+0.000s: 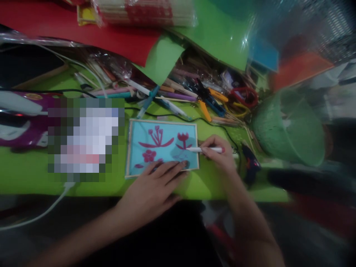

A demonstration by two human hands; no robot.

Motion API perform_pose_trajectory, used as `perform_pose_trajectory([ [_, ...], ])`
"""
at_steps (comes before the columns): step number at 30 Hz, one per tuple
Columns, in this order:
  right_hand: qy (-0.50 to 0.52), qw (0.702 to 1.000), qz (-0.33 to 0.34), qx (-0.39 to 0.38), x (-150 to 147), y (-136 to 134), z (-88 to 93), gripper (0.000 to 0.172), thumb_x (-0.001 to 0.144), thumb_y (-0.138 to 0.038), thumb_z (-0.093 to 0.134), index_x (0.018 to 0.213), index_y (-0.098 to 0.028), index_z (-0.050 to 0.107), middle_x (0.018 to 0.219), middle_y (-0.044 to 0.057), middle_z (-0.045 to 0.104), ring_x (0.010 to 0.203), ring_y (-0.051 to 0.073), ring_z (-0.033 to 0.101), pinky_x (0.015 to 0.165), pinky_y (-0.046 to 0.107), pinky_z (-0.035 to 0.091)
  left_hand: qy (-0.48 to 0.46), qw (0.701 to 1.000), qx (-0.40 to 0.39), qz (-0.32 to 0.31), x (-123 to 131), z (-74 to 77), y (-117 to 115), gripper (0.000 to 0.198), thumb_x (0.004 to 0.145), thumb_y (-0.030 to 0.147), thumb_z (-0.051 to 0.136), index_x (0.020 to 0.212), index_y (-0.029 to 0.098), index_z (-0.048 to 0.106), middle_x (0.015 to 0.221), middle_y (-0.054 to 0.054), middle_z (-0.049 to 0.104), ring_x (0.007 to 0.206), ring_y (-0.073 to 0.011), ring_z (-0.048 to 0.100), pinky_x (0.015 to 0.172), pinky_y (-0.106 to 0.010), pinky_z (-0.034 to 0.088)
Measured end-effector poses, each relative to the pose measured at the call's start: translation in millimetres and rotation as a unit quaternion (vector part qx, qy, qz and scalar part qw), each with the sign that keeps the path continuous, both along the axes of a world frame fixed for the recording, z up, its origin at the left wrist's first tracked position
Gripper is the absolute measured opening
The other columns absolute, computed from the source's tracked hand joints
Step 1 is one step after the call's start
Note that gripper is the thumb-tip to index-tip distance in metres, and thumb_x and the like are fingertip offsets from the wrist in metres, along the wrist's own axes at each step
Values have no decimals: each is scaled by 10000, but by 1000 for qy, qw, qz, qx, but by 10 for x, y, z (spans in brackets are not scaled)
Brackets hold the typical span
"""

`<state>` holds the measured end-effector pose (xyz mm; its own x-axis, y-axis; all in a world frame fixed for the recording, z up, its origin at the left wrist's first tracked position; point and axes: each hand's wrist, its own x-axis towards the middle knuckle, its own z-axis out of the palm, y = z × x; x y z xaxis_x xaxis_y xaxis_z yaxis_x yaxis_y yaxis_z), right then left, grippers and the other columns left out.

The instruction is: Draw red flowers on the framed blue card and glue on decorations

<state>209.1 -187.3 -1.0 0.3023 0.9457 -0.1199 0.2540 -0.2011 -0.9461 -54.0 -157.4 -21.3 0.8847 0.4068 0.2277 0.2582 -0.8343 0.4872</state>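
Observation:
A blue panel with a pale wooden frame [162, 148] lies on the green tabletop, with dark red flower drawings on it. My left hand [155, 181] rests across its lower edge, fingers stretched out and lying flat, covering part of the lower drawing. In my right hand [219, 154] is a white marker pen [207, 150] with a red end, pinched between thumb and fingers. Its tip points left and meets the panel just under the tulip-like flower [183, 140] at the right. Faint outlines show below that flower.
Behind the panel lies a clutter of pens, sticks, orange-handled pliers [214, 102] and red-handled scissors [244, 96]. A green basket [289, 128] stands at the right. To the left are a blurred-out rectangle [89, 141] with a white cable [65, 189], and a purple device [27, 122]. A black cord [219, 128] runs behind my right hand.

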Motion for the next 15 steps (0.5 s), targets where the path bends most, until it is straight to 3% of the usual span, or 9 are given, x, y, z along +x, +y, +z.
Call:
perform_pose_trajectory([
  [10,79,992,-70,64,20,14,-40,243,732,-403,834,761,-218,679,641,-12,685,525,132,579,477,246,460,6,1000,1,5,12,-9,-13,504,984,365,666,1465,243,581,1591,-47,556,1360,-278,563,1153,-472,409],
  [15,97,990,-68,77,9,-9,-25,241,742,-377,856,803,-216,688,681,-15,689,548,124,599,486,236,487,-27,1000,14,7,-32,-26,-15,472,995,319,641,1452,214,585,1574,-58,574,1391,-272,563,1194,-487,388],
])
